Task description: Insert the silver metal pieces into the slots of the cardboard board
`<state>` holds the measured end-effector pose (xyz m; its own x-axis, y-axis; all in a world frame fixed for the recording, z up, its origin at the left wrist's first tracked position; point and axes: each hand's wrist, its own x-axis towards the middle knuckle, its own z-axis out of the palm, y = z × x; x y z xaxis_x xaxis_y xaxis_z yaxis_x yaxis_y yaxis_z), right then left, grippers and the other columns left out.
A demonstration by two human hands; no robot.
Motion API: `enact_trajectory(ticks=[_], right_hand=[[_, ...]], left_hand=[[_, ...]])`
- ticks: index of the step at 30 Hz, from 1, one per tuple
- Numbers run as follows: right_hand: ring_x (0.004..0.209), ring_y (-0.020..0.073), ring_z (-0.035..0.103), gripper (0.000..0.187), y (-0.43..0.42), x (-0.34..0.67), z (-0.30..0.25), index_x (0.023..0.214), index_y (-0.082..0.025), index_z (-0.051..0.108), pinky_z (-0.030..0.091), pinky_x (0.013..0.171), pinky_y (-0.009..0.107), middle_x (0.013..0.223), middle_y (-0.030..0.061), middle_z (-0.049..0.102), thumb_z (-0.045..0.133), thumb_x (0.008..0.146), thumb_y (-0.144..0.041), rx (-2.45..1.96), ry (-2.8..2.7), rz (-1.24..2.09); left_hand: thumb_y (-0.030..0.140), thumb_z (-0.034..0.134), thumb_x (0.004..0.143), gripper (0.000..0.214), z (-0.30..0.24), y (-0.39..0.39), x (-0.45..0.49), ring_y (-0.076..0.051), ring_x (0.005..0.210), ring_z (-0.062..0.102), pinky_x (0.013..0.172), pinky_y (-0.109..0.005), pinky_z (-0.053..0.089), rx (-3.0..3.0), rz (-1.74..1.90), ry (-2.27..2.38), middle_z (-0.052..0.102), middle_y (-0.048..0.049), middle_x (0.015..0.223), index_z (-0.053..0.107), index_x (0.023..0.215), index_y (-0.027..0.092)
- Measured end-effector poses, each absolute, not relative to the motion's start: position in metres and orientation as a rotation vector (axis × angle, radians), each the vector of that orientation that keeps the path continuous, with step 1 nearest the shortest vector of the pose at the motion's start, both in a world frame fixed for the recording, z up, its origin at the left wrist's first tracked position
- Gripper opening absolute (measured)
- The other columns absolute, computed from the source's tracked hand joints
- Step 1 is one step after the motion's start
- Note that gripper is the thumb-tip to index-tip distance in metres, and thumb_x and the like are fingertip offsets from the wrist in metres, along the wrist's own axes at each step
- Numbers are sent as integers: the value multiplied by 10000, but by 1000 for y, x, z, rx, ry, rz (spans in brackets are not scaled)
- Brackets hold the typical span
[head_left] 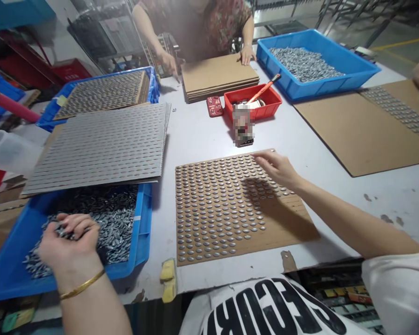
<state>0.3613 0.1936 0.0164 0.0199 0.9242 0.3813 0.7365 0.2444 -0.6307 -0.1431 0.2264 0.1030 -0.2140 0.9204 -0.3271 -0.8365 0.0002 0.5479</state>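
In the head view, my left hand is palm up with curled fingers over a blue bin of loose metal pieces. Some of these small grey pieces show in its palm. My right hand reaches to the far edge of a brown cardboard sheet. Its fingertips are drawn together at the top row; whatever is between them is hidden. Rows of shiny, pointed-oval metal pieces cover much of the sheet. The near right part is bare cardboard, partly in my arm's shadow.
A grey sheet with rows overhangs the left bin. A red tray holds an orange-handled tool. Another blue bin stands far right. Across the table, a person's hands touch a cardboard stack. Another cardboard sheet lies right.
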Motion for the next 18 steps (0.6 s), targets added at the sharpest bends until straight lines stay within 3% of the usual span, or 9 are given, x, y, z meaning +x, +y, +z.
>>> enact_trajectory(ticks=[3, 7, 10, 13, 18], right_hand=[[798, 165, 639, 224, 156, 319, 28, 1089, -203, 639, 530, 714, 310, 936, 62, 697, 494, 934, -278, -1377, -1890, 334], [1021, 204, 596, 306, 108, 255, 39, 1185, -198, 597, 527, 844, 360, 1104, 101, 650, 574, 880, -216, -1116, -2084, 107], [1218, 234, 489, 343, 80, 224, 41, 1208, -268, 590, 483, 949, 389, 1246, 73, 592, 615, 865, -265, -923, -2233, -48], [1300, 228, 412, 319, 60, 221, 36, 1202, -263, 593, 457, 980, 378, 1273, 62, 581, 589, 885, -233, -885, -2334, -66], [1284, 276, 431, 299, 33, 239, 24, 1185, -213, 610, 452, 980, 432, 1259, 104, 589, 578, 888, -219, -932, -2391, 4]], left_hand=[[372, 241, 975, 348, 106, 212, -100, -39, 384, 383, 341, -150, 244, 172, 1523, 664, 460, 49, 519, 460, 784, 181], [355, 337, 959, 311, 92, 175, -23, -50, 364, 346, 303, -164, 185, 72, 1161, 710, 424, 43, 530, 487, 758, 172], [301, 352, 958, 283, 70, 140, 29, -42, 363, 359, 292, -136, 190, -86, 931, 713, 401, 48, 546, 507, 768, 160], [327, 414, 939, 254, 50, 110, 61, -42, 388, 401, 325, -120, 294, -217, 824, 752, 437, 42, 564, 530, 797, 151], [294, 489, 909, 189, 32, 76, 80, -83, 503, 531, 439, -175, 437, -325, 771, 857, 560, -3, 655, 554, 814, 144]])
